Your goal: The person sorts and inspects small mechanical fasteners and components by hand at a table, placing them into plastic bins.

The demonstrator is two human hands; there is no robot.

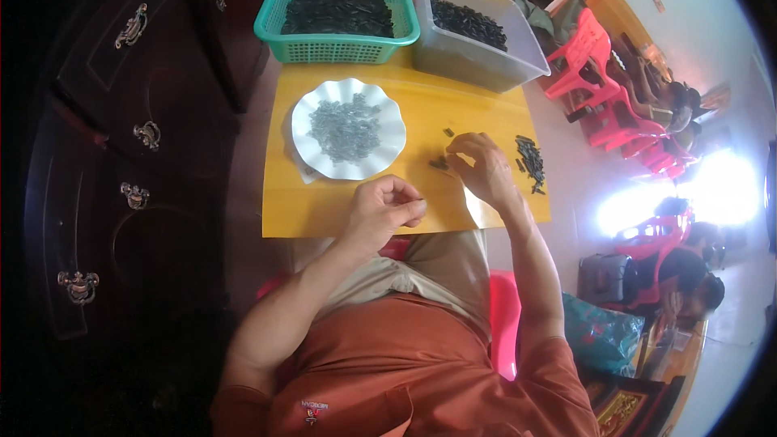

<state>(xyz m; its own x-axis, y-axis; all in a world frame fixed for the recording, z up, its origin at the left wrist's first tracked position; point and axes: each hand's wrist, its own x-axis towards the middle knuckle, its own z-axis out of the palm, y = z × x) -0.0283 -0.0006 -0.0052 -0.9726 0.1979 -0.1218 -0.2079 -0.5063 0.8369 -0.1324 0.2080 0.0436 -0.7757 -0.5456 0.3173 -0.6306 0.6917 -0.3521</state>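
Note:
My left hand [387, 209] is closed in a pinch over the near edge of the yellow table [324, 214], with the tip of a small dark piece barely showing at its fingertips. Farther right, my right hand [483, 168] is low over the tabletop, thumb and forefinger bent together; what lies between them is too small to make out. Close to those fingertips are a few small dark pieces [439, 163]. A white wavy-rimmed plate [304, 146] beyond my left hand carries many small clear greyish pieces [346, 128]. Right of my right hand lies a loose pile of short dark sticks [530, 160].
At the table's far side stand a green plastic basket [332, 52] and a cloudy plastic bin [486, 69], both holding dark slender pieces. Dark drawers [121, 129] rise on the left. Pink chairs [587, 57] and a teal bag [603, 332] are on the right.

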